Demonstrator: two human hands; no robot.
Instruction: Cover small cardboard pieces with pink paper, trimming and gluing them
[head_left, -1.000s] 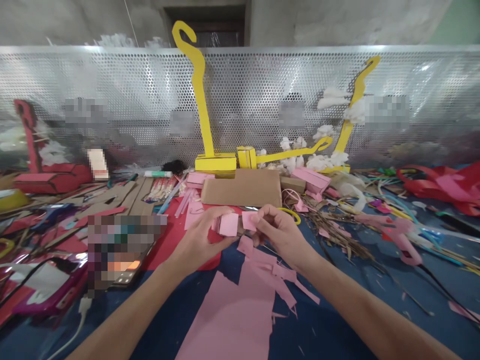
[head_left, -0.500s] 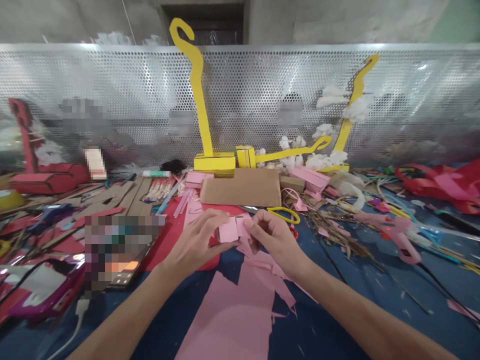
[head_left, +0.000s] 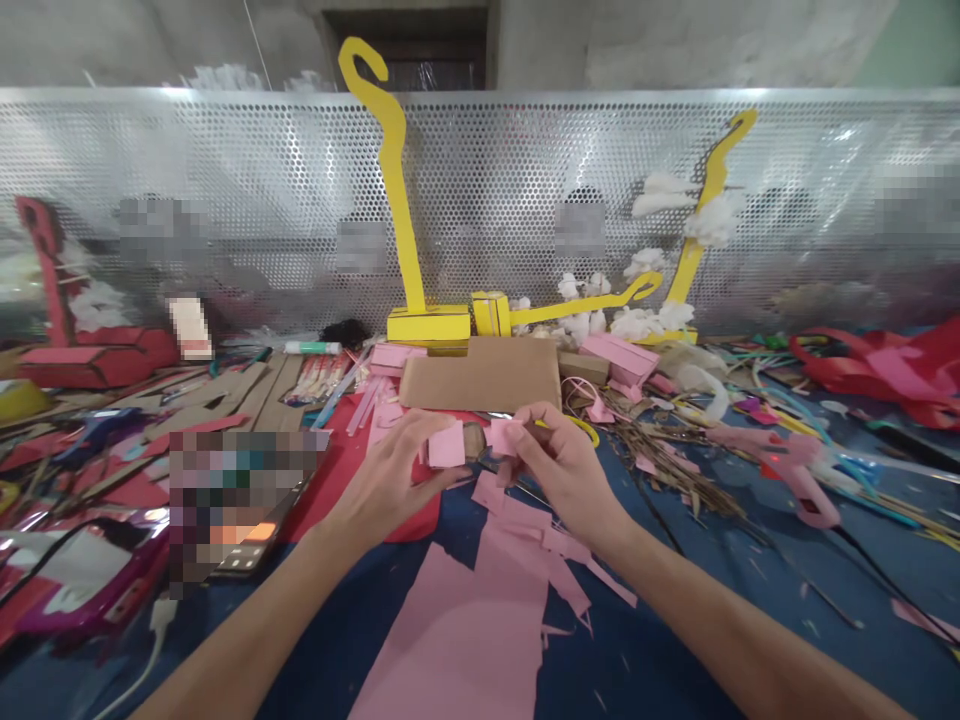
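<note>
Between the thumb and fingers of my left hand (head_left: 390, 465) is a small cardboard box (head_left: 448, 445) with pink paper on the side facing me. Its right end shows bare brown cardboard. My right hand (head_left: 555, 465) pinches a small pink paper piece (head_left: 501, 437) just right of the box, with a narrow gap between them. Below both hands, a large pink paper sheet (head_left: 472, 620) and several pink scraps (head_left: 525, 515) lie on the blue table. Behind my right hand, yellow-handled scissors (head_left: 585, 430) are partly hidden.
A brown cardboard piece (head_left: 480, 375) stands beyond my hands, before yellow hook-shaped stands (head_left: 427, 323). To the right are dry twigs (head_left: 690, 470) and a pink glue gun (head_left: 799, 465) with its cord. A phone (head_left: 255, 540) and a purple case (head_left: 97, 590) lie left.
My right hand has moved slightly right and up with the pink paper piece, away from the box. The box's brown end now shows. My left hand has shifted slightly left.
</note>
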